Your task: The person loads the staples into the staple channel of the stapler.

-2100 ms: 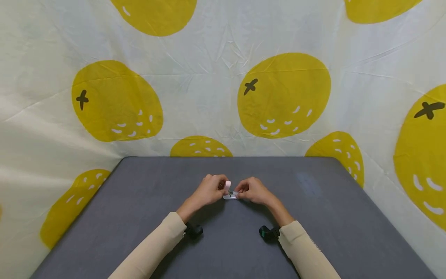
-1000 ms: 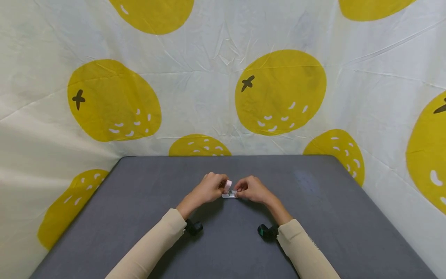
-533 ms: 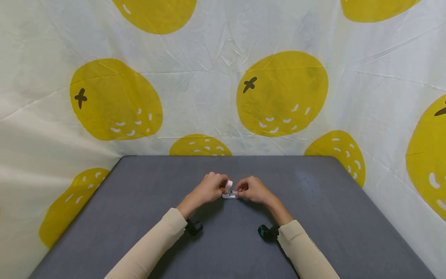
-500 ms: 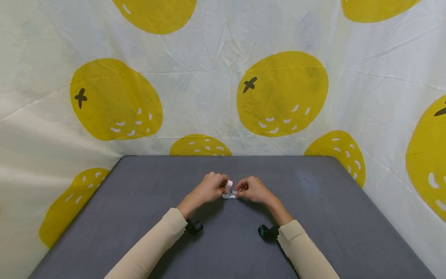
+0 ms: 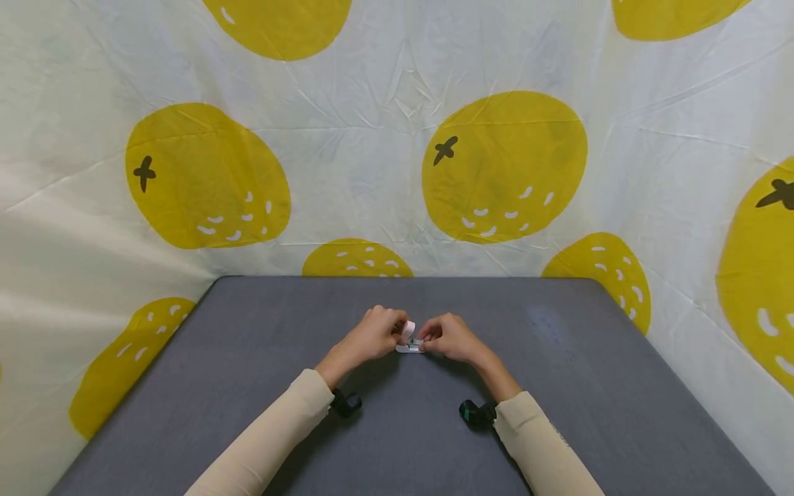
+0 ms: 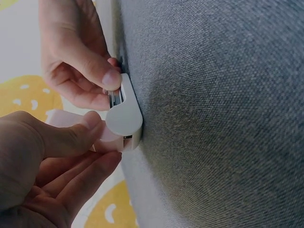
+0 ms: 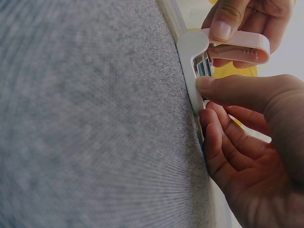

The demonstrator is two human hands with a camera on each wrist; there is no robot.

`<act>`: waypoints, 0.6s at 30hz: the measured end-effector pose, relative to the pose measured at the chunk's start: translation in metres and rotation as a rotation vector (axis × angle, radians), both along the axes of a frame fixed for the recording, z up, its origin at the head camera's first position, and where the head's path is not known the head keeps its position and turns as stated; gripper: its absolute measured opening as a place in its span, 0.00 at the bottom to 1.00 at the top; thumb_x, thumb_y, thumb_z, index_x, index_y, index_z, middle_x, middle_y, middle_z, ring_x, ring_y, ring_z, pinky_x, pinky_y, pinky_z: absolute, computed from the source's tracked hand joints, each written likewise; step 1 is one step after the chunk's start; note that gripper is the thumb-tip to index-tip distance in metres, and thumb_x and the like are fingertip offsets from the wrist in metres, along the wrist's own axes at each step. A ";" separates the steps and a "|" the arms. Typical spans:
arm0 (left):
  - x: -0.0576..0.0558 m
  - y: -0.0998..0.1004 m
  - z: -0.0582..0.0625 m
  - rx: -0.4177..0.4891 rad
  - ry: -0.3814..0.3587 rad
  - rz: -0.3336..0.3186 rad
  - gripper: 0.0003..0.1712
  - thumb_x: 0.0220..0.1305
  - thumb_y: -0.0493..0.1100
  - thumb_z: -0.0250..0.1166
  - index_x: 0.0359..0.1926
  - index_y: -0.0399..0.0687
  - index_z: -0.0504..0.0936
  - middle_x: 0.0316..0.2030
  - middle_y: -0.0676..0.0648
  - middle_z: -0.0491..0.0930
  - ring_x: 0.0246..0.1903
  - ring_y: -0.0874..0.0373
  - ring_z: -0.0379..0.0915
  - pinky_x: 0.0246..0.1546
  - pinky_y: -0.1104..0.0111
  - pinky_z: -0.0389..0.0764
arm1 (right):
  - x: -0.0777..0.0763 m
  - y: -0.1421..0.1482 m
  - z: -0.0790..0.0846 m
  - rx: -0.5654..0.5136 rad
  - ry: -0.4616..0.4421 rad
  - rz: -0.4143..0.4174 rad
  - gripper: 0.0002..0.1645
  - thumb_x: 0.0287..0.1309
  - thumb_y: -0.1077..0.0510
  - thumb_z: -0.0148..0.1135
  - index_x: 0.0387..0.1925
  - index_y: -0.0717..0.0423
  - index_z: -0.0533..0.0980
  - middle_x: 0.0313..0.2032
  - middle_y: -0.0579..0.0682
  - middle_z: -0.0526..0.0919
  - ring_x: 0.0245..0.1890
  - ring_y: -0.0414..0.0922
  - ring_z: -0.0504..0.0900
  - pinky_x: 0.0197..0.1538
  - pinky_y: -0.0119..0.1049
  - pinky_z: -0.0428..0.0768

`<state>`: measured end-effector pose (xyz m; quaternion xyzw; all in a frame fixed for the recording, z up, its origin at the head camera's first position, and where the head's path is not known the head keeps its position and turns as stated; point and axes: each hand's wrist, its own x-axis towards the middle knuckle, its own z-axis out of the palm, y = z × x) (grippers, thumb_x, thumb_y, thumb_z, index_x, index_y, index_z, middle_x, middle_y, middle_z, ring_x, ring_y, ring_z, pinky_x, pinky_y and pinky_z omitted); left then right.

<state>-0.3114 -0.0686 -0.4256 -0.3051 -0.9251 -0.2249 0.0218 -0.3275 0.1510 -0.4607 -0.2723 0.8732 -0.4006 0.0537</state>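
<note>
Pink and white, the little stapler (image 5: 407, 349) sits on the grey worktop (image 5: 409, 441), past the middle toward twelve o'clock, between the two hands. Hardly anything is different from half a second ago: both hands stay in nearly the same spot, so the work seems to be at the same step. The left hand (image 5: 378, 334) is at nine o'clock from the stapler, and its fingers pinch the pink lid (image 7: 251, 39), which is swung up and back. The right hand (image 5: 451, 339) is at three o'clock, and its fingers pinch the end of the white base (image 7: 188, 66). With the lid up, the metal tray (image 7: 203, 65) shows inside the base. Whether any staples are in it is too hard to tell. Behind, at twelve o'clock, hangs a cloth (image 5: 347, 172) with big yellow fruit.
</note>
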 end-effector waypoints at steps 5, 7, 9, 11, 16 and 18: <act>0.000 0.001 0.001 -0.003 -0.011 0.001 0.15 0.65 0.30 0.67 0.50 0.44 0.87 0.40 0.48 0.90 0.36 0.59 0.85 0.38 0.69 0.84 | 0.001 0.000 0.000 0.006 -0.003 -0.002 0.08 0.57 0.62 0.74 0.39 0.60 0.88 0.30 0.51 0.89 0.25 0.37 0.80 0.29 0.32 0.78; -0.001 0.001 0.001 -0.011 -0.005 0.000 0.14 0.65 0.30 0.67 0.50 0.44 0.87 0.40 0.49 0.90 0.36 0.59 0.85 0.38 0.69 0.84 | 0.000 0.000 0.001 0.009 -0.003 -0.005 0.08 0.57 0.61 0.74 0.39 0.60 0.88 0.30 0.50 0.89 0.25 0.37 0.79 0.29 0.32 0.78; -0.001 0.001 0.002 -0.016 0.000 0.000 0.14 0.65 0.30 0.67 0.50 0.44 0.87 0.40 0.48 0.90 0.36 0.59 0.84 0.39 0.68 0.84 | 0.000 0.000 0.001 0.013 0.002 -0.005 0.08 0.57 0.61 0.75 0.39 0.60 0.88 0.30 0.50 0.89 0.26 0.37 0.80 0.29 0.32 0.78; -0.001 0.001 0.001 -0.022 0.004 0.000 0.14 0.65 0.30 0.68 0.50 0.44 0.87 0.40 0.48 0.90 0.36 0.59 0.84 0.39 0.68 0.84 | 0.000 -0.001 0.001 0.016 0.005 -0.006 0.08 0.57 0.61 0.75 0.39 0.59 0.88 0.30 0.50 0.89 0.26 0.37 0.80 0.30 0.32 0.78; -0.002 0.002 0.001 -0.041 0.009 -0.015 0.14 0.64 0.30 0.68 0.50 0.44 0.87 0.39 0.48 0.89 0.36 0.58 0.84 0.40 0.67 0.84 | -0.001 0.000 -0.001 0.020 0.004 -0.005 0.08 0.57 0.61 0.75 0.39 0.59 0.88 0.31 0.50 0.89 0.27 0.37 0.81 0.30 0.32 0.79; -0.002 0.002 0.001 -0.049 0.011 -0.016 0.14 0.64 0.30 0.68 0.50 0.44 0.87 0.39 0.48 0.89 0.36 0.58 0.84 0.40 0.66 0.84 | -0.001 0.000 -0.001 0.020 0.002 -0.005 0.08 0.57 0.61 0.75 0.39 0.59 0.88 0.31 0.50 0.89 0.27 0.37 0.81 0.30 0.32 0.79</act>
